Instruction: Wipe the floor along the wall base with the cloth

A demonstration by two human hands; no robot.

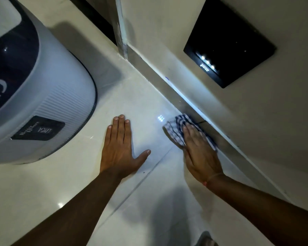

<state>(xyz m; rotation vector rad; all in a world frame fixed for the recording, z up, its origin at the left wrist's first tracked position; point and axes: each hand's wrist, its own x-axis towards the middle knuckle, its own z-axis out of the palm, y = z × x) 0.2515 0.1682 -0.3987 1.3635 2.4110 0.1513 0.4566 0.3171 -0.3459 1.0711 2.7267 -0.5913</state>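
A blue-and-white checked cloth (174, 127) lies on the glossy pale tiled floor (149, 183), right against the wall base (178, 94) that runs diagonally from upper middle to lower right. My right hand (200, 153) presses flat on the cloth, fingers pointing up the skirting; the palm hides much of the fabric. My left hand (120, 146) rests flat on the bare floor to the left of the cloth, fingers spread, holding nothing.
A large grey and dark appliance (34, 93) stands on the floor at the left, close to my left hand. A black panel with small lights (228, 43) is mounted on the wall above the skirting. A wall corner (122, 32) juts out at the top middle.
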